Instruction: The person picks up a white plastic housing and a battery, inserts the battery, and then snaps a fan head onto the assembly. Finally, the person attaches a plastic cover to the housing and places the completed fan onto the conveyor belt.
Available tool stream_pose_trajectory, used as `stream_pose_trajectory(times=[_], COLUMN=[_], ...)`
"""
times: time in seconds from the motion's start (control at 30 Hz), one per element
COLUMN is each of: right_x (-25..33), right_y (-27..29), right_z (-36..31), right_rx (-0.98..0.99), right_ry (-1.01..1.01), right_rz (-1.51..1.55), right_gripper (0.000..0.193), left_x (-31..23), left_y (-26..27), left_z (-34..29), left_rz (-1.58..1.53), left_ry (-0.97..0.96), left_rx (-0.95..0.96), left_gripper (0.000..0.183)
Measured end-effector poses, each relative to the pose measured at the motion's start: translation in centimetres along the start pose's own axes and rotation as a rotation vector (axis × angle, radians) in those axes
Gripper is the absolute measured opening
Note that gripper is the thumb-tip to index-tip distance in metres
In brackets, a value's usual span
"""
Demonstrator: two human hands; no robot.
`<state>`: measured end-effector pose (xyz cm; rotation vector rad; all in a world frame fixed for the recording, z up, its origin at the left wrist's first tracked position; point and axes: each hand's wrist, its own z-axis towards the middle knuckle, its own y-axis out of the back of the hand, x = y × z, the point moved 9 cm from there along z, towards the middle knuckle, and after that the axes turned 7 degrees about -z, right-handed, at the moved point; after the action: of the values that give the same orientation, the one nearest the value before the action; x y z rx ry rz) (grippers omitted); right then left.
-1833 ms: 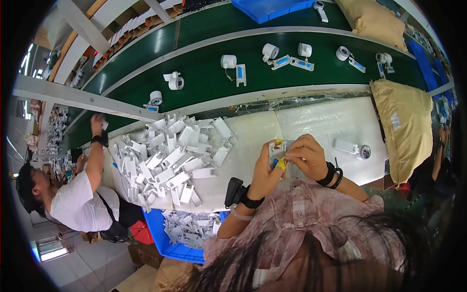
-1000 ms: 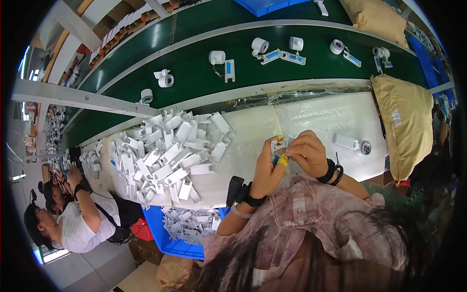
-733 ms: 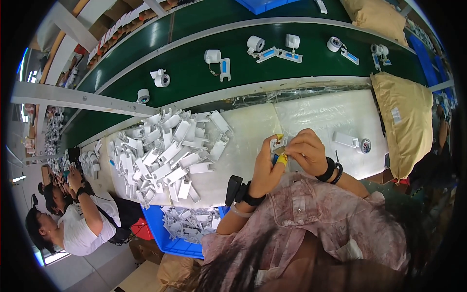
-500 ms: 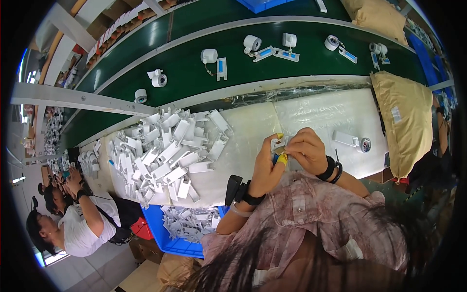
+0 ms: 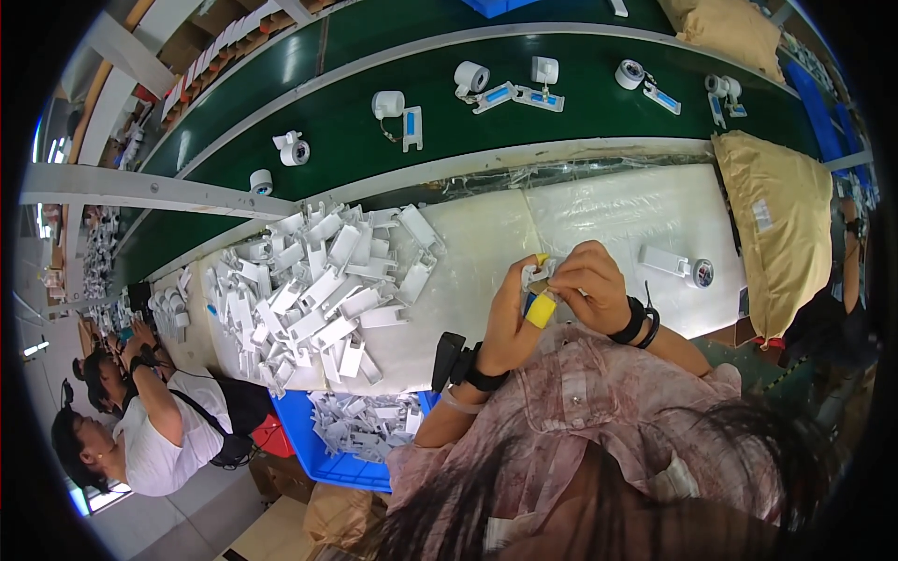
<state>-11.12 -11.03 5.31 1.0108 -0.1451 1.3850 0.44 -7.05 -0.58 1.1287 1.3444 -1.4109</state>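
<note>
“Behind the pale table (image 5: 482, 238) ran a green belt (image 5: 337, 140). Where was the white piece (image 5: 533, 274)?”

“The left hand (image 5: 513, 327) held it tight. It sat just left of the bunched right hand (image 5: 599, 290); I couldn't tell if that one pinched anything.”

“Its long side?”

“Fingers hid it.”

“How many?”

“One held, one loose piece (image 5: 666, 262) beside one round head (image 5: 702, 272), at least seven white heads (image 5: 544, 70) on the belt, and a pile (image 5: 327, 290) too big to count.”
</note>
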Motion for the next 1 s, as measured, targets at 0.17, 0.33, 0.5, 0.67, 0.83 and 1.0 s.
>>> stream_pose_trajectory(times=[0.17,0.33,0.5,0.67,0.83,1.0], right_x=[-0.1,-0.4,-0.7,-0.8,-1.3,-2.3], right_y=[0.1,0.2,0.7,0.8,0.2,-0.5], right_z=[-0.1,-0.4,-0.6,-0.6,-0.8,1.0], right_rx=[0.020,0.036,0.018,0.015,0.016,0.093], right_ry=[0.009,0.006,0.009,0.009,-0.045,-0.020], right_rz=[0.005,0.018,0.026,0.034,-0.007,-0.022], right_gripper=[0.023,0.026,0.023,0.024,0.021,0.018], left_x=[0.2,-0.1,-0.1,-0.8,0.4,2.2], left_y=[0.0,-0.5,-1.0,-1.1,-0.4,2.9], left_z=[-0.2,-0.1,0.1,0.9,1.2,2.1], left_rz=[0.113,0.081,0.091,0.184,0.203,0.220], left_ry=[0.008,0.035,0.045,-0.010,0.040,0.283], left_rx=[-0.018,-0.038,-0.045,-0.042,-0.088,-0.076], left_gripper=[0.038,0.036,0.034,0.035,0.037,0.048])
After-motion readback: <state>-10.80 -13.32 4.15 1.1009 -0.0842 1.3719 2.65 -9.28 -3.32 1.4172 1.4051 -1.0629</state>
